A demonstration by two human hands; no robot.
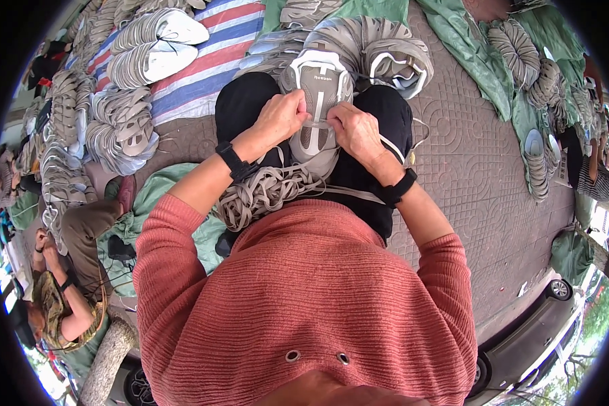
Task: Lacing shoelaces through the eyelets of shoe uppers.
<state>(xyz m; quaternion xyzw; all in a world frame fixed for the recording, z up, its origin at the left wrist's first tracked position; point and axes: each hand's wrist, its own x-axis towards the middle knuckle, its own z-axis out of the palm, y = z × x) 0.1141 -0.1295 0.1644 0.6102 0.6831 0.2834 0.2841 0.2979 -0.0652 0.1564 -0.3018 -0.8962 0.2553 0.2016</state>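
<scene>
At twelve o'clock, between black-trousered knees (245, 98), a grey mesh shoe upper (329, 93) is resting; left hand (284, 114) and right hand (356, 130) are pinching a flat beige lace (320, 124). Likely handling light, floppy; grip its sides.

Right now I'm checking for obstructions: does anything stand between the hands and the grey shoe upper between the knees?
Nothing visible does. The left hand and right hand are at the shoe upper, with what looks like a lace between their fingers. The lace bundle, lower left, is not between them.
</scene>
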